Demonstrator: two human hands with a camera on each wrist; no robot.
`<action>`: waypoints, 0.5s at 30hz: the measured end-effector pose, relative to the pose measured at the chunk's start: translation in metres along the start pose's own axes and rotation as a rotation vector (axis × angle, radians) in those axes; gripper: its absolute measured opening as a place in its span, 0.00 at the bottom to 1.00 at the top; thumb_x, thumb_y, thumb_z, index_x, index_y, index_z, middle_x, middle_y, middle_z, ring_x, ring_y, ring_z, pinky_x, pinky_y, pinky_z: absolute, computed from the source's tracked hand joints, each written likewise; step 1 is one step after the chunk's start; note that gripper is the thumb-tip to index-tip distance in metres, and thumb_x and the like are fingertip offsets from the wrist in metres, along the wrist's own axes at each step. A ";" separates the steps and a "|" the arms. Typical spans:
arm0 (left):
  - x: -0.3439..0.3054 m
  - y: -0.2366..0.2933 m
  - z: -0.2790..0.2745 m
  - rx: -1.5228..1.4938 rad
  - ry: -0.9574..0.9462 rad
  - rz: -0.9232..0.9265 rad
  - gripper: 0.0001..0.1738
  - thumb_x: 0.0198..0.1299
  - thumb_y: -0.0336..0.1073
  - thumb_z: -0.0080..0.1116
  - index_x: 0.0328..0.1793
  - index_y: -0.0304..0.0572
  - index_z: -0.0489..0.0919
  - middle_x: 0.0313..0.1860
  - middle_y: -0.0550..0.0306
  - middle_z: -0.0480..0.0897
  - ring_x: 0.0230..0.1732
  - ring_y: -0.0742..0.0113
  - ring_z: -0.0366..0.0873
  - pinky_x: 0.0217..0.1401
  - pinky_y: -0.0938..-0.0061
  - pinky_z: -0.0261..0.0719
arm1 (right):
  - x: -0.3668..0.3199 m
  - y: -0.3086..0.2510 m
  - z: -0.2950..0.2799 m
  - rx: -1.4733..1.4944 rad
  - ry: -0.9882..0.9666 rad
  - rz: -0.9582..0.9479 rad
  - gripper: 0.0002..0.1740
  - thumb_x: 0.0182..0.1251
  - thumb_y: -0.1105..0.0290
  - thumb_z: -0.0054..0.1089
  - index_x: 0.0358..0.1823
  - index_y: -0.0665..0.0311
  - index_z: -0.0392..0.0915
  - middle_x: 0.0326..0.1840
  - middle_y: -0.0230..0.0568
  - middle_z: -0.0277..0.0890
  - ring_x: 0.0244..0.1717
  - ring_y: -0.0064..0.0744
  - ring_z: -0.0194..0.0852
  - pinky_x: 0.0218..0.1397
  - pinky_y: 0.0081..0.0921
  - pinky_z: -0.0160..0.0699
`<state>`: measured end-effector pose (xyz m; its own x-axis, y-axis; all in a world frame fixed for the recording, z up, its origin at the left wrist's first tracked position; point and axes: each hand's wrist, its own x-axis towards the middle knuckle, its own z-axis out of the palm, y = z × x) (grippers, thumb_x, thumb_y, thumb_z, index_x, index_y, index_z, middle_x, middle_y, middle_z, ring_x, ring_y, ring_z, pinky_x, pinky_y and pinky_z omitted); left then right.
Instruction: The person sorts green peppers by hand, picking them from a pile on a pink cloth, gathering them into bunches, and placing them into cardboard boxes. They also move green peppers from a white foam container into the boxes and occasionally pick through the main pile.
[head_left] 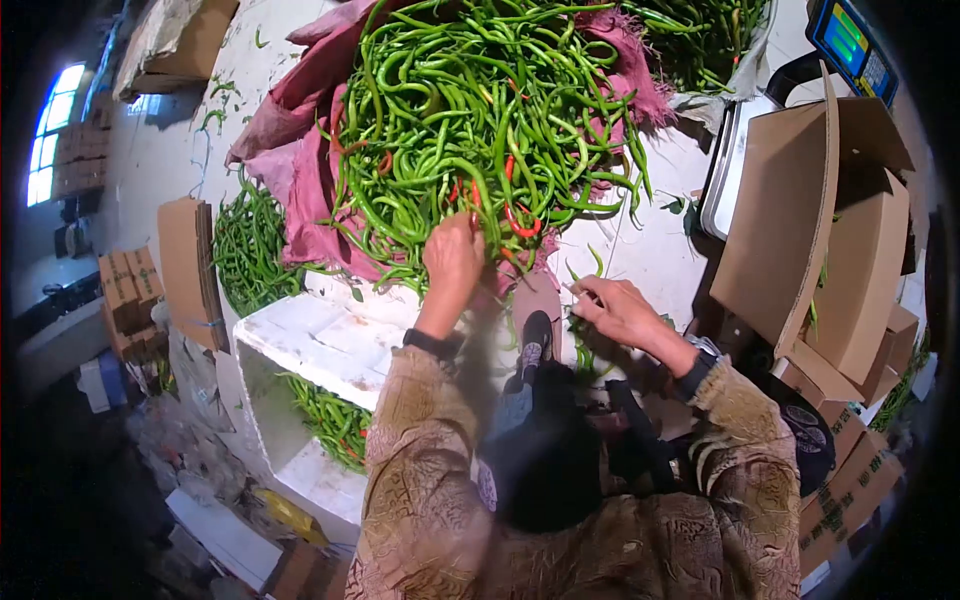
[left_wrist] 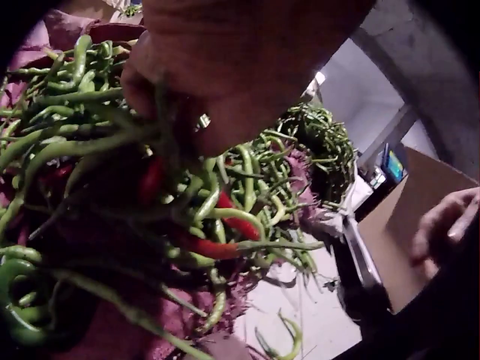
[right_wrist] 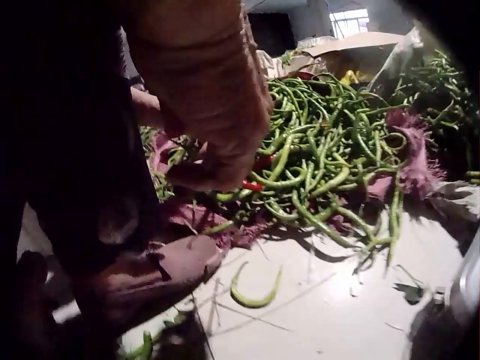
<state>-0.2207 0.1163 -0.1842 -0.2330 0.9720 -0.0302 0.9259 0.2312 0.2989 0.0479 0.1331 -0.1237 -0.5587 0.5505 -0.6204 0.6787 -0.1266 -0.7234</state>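
A big heap of long green chili peppers point(head_left: 440, 110) lies on a pink cloth sack point(head_left: 300, 215), with a few red chili peppers point(head_left: 522, 228) among them. My left hand point(head_left: 453, 262) is at the near edge of the heap, its fingertips pinching a green chili pepper point(left_wrist: 90, 145) in the left wrist view. My right hand point(head_left: 622, 312) hovers over the floor right of the shoe point(head_left: 537, 335), fingers loosely bent, and no pepper shows in it. In the right wrist view a single curved green pepper point(right_wrist: 255, 301) lies on the pale floor.
On the left, a white foam box point(head_left: 320, 335) lies on its side with peppers inside, beside another green pile point(head_left: 250, 240). To the right stand an open cardboard box point(head_left: 770, 220) and a scale with a lit display point(head_left: 848, 45). Another sack of peppers point(head_left: 700, 40) sits behind.
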 end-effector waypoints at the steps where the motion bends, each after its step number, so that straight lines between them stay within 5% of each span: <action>1: 0.000 0.002 -0.006 -0.065 -0.005 0.019 0.13 0.51 0.34 0.63 0.42 0.40 0.78 0.33 0.44 0.79 0.36 0.44 0.77 0.38 0.55 0.75 | 0.009 0.005 0.005 0.003 0.004 0.000 0.20 0.62 0.61 0.54 0.50 0.67 0.75 0.36 0.59 0.78 0.41 0.58 0.78 0.46 0.44 0.73; 4: 0.018 0.017 -0.026 -0.117 0.045 0.061 0.14 0.55 0.34 0.61 0.47 0.39 0.77 0.40 0.46 0.79 0.42 0.47 0.76 0.44 0.58 0.75 | 0.035 0.019 0.009 0.158 0.038 -0.015 0.19 0.62 0.62 0.53 0.49 0.68 0.76 0.37 0.59 0.78 0.42 0.58 0.77 0.49 0.44 0.73; 6: 0.038 0.030 -0.031 -0.113 0.141 0.256 0.18 0.56 0.33 0.60 0.53 0.36 0.75 0.43 0.44 0.78 0.45 0.47 0.74 0.48 0.57 0.73 | 0.057 0.024 0.005 0.160 0.314 0.004 0.18 0.61 0.62 0.53 0.47 0.69 0.76 0.38 0.59 0.78 0.43 0.57 0.77 0.51 0.43 0.74; 8: 0.055 0.049 -0.020 -0.305 0.072 0.179 0.23 0.55 0.33 0.59 0.56 0.32 0.72 0.43 0.41 0.77 0.46 0.45 0.72 0.51 0.56 0.70 | 0.081 0.029 -0.009 0.112 0.509 -0.052 0.16 0.58 0.68 0.57 0.46 0.69 0.76 0.45 0.57 0.76 0.50 0.55 0.74 0.55 0.41 0.71; 13: 0.105 0.056 0.042 -0.144 0.225 0.245 0.29 0.51 0.36 0.66 0.59 0.31 0.71 0.42 0.38 0.77 0.44 0.41 0.73 0.47 0.54 0.71 | 0.138 0.038 -0.050 -0.079 0.900 -0.215 0.20 0.53 0.72 0.57 0.49 0.68 0.72 0.48 0.55 0.71 0.53 0.56 0.67 0.58 0.44 0.65; 15: 0.115 0.058 0.048 0.018 -0.055 0.040 0.25 0.50 0.39 0.68 0.53 0.33 0.75 0.37 0.39 0.78 0.40 0.43 0.74 0.42 0.55 0.72 | 0.156 0.042 -0.070 -0.154 0.951 -0.224 0.24 0.56 0.70 0.59 0.56 0.67 0.69 0.54 0.54 0.70 0.57 0.54 0.66 0.60 0.41 0.65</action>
<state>-0.1793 0.2439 -0.2162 -0.1799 0.9811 -0.0707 0.9393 0.1927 0.2838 0.0227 0.2713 -0.2299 -0.1119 0.9907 0.0769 0.6961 0.1334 -0.7055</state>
